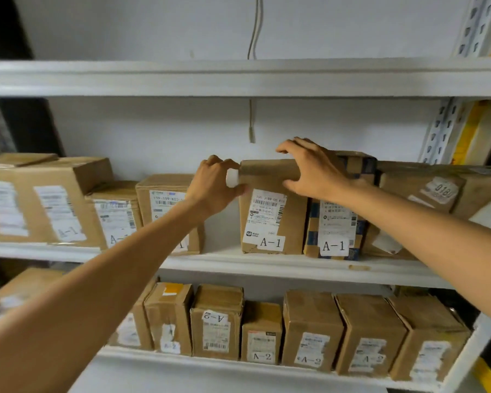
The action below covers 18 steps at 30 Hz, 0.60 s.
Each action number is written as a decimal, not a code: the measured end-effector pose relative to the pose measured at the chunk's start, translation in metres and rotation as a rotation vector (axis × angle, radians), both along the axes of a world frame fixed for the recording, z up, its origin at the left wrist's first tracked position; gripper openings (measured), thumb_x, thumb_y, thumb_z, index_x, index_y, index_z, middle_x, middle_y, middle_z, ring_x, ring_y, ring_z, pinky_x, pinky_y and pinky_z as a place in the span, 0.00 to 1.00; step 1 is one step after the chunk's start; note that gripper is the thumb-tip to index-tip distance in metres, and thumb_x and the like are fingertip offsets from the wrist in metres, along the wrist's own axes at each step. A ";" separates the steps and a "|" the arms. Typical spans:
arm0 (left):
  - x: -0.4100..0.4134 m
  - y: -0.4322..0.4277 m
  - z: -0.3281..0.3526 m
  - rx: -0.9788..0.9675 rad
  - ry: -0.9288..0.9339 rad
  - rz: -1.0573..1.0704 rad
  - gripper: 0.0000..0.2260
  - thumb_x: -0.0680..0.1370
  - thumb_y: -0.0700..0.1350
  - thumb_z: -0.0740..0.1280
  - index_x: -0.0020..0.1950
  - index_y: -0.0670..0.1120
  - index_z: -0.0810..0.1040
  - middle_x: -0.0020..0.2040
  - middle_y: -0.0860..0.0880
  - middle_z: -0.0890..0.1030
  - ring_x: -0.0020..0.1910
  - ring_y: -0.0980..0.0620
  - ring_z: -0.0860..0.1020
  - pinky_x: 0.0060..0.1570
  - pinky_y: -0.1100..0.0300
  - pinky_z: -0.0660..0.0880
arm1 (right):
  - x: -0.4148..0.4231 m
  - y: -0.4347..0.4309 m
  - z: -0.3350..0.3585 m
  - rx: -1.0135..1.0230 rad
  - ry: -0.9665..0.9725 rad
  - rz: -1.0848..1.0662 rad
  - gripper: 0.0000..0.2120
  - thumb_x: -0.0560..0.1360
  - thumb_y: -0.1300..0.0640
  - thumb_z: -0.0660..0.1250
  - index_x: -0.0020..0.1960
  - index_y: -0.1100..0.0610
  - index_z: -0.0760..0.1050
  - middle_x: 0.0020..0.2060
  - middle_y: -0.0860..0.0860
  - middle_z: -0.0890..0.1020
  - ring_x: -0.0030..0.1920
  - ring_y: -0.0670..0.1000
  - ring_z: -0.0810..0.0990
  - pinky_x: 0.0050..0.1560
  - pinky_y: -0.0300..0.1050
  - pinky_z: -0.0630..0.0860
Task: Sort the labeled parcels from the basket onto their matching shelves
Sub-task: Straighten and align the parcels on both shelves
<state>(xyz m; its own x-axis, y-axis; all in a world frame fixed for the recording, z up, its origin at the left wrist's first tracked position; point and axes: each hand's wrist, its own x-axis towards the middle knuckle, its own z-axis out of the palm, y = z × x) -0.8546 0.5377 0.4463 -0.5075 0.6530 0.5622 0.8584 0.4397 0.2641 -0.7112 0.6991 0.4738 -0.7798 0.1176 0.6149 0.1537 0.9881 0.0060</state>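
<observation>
A-1 parcel (272, 219) stands upright at the front edge of the middle shelf (267, 265), touching the blue-printed parcel (335, 231) on its right. My left hand (213, 188) grips its top-left corner and my right hand (312, 171) clasps its top edge. Step, as I judge it: seating the parcel. Next: let go with both hands

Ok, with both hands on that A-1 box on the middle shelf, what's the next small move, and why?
Probably let go and draw both hands back. The A-1 parcel already stands on the middle shelf among other A-1 boxes, label outward; the left hand and right hand only grip its top corners.
</observation>
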 end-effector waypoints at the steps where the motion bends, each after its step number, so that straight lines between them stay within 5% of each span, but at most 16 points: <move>1: -0.006 -0.012 0.001 0.006 -0.009 0.037 0.23 0.74 0.54 0.70 0.67 0.50 0.73 0.64 0.43 0.73 0.62 0.43 0.71 0.59 0.53 0.70 | -0.010 -0.010 -0.001 0.045 0.019 0.012 0.27 0.68 0.57 0.74 0.65 0.59 0.71 0.59 0.54 0.77 0.59 0.54 0.74 0.57 0.50 0.73; 5: -0.038 -0.066 0.003 0.000 0.000 0.147 0.23 0.74 0.50 0.71 0.68 0.49 0.74 0.65 0.42 0.72 0.66 0.42 0.68 0.59 0.51 0.69 | -0.045 -0.051 -0.003 0.073 -0.029 0.070 0.25 0.69 0.51 0.73 0.64 0.54 0.70 0.57 0.50 0.78 0.53 0.54 0.77 0.48 0.49 0.75; 9: -0.073 -0.117 -0.004 0.025 -0.048 0.214 0.23 0.74 0.49 0.71 0.68 0.48 0.73 0.65 0.42 0.73 0.64 0.42 0.70 0.60 0.50 0.69 | -0.079 -0.088 -0.003 0.100 -0.129 0.100 0.25 0.70 0.48 0.72 0.63 0.55 0.70 0.57 0.51 0.79 0.52 0.53 0.78 0.49 0.49 0.76; 12: -0.102 -0.147 -0.010 -0.004 -0.049 0.205 0.20 0.75 0.39 0.67 0.67 0.46 0.74 0.64 0.43 0.74 0.64 0.42 0.71 0.60 0.51 0.69 | -0.105 -0.114 -0.005 0.087 -0.124 0.141 0.27 0.70 0.45 0.72 0.64 0.55 0.70 0.59 0.51 0.77 0.54 0.52 0.77 0.49 0.45 0.73; 15: -0.131 -0.169 -0.017 -0.145 -0.018 0.157 0.28 0.73 0.29 0.63 0.70 0.50 0.71 0.68 0.46 0.71 0.69 0.44 0.66 0.64 0.51 0.67 | -0.133 -0.136 -0.011 0.056 -0.159 0.147 0.31 0.70 0.47 0.73 0.67 0.56 0.68 0.62 0.52 0.75 0.58 0.52 0.75 0.52 0.44 0.72; 18: -0.157 -0.181 -0.024 -0.344 0.018 0.122 0.34 0.74 0.31 0.66 0.76 0.51 0.61 0.75 0.48 0.61 0.74 0.44 0.59 0.67 0.51 0.66 | -0.159 -0.153 -0.015 -0.020 -0.255 0.122 0.38 0.67 0.49 0.77 0.71 0.58 0.64 0.65 0.54 0.73 0.64 0.54 0.71 0.59 0.45 0.69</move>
<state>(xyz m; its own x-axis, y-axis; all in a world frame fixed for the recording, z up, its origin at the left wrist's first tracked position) -1.0113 0.3571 0.4227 -0.5854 0.7408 0.3295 0.7973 0.5998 0.0682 -0.8705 0.5463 0.4585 -0.9182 0.0231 0.3955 0.0293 0.9995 0.0095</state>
